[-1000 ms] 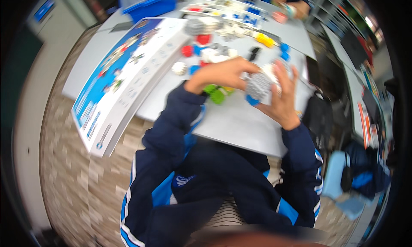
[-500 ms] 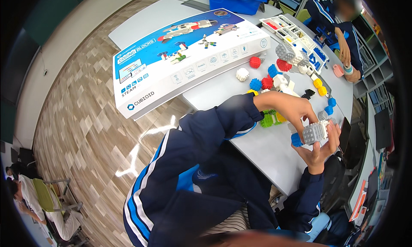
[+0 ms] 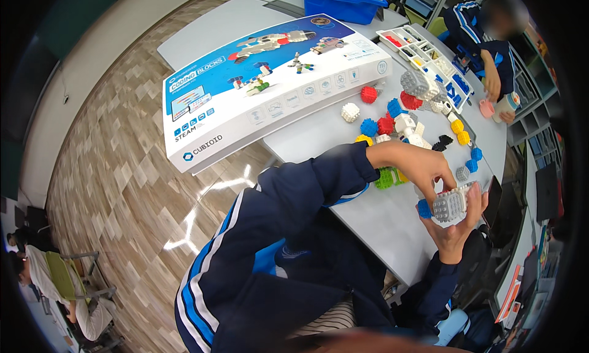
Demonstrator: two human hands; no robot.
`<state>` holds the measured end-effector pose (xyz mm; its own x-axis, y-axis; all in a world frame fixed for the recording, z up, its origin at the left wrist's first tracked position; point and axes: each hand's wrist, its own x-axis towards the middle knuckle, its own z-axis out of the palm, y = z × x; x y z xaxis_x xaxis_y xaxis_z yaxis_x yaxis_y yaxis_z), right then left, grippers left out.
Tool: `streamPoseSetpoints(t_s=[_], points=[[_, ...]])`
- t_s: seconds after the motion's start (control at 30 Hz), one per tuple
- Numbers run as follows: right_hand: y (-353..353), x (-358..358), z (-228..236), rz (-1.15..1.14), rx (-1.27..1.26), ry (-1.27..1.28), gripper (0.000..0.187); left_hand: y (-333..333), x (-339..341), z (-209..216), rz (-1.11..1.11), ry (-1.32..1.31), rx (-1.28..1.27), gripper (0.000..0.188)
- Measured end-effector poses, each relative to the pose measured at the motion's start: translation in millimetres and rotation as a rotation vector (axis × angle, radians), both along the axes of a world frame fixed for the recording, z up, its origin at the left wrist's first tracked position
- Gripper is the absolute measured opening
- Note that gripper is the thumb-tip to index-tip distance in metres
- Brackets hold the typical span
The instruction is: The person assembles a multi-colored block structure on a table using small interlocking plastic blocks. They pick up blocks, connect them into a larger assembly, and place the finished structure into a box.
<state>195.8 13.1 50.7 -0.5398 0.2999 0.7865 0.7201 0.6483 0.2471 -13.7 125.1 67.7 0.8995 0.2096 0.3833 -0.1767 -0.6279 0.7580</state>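
Grasps a gray studded block (image 3: 450, 207) with fingers of left hand (image 3: 424, 166) and right hand (image 3: 457, 233), right of frame center, near the tabletop's (image 3: 381, 221) right edge; has room lower left.

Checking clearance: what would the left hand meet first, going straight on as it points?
The left hand would likely meet the grey block, which it seems to touch, though exact depth is unclear.
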Motion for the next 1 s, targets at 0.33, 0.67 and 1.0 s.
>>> streamPoseSetpoints(t_s=[0.33,0.67,1.0], points=[[1.7,1.8,2.8,0.124,-0.096,0.066,0.089,1.2,-4.9,-0.2,-0.015,-0.070,0.040,0.042],[-3.3,-9.9,20.6,0.040,-0.067,-0.071,0.068,-10.6,-21.9,23.7,0.160,0.024,0.028,0.050],[0.0,-2.8,-1.0,-0.083,-0.045,-0.020,0.092,-3.7,-66.9,25.1,0.387,0.172,0.467,0.055]])
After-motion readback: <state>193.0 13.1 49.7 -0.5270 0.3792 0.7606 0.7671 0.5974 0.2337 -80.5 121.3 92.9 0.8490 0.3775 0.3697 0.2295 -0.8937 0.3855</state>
